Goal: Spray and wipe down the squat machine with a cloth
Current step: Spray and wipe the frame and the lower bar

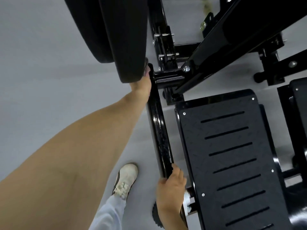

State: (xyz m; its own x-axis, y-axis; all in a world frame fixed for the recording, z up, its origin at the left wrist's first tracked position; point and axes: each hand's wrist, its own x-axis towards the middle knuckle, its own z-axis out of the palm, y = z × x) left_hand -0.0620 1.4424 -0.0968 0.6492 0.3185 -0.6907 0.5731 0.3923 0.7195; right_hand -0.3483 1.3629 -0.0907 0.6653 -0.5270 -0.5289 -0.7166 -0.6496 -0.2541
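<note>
While our left hand (pixel 141 84) is resting at the far end of the side tube (pixel 159 130) of the squat machine (pixel 207 47), tucked under the weight plate (pixel 126 47), we are risking a pinched knuckle if that plate shifts. Its fingers are hiding behind the plate, so we cannot tell their spread, though a grey tuft, perhaps the cloth (pixel 146 63), is peeking out. Our right hand (pixel 171 183) is gripping the tube's near end, beside the footplate (pixel 224 155).

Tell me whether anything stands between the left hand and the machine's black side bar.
Nothing visible does: the left hand lies against the bar at its far end. The weight plate hangs just above and hides much of that hand.
</note>
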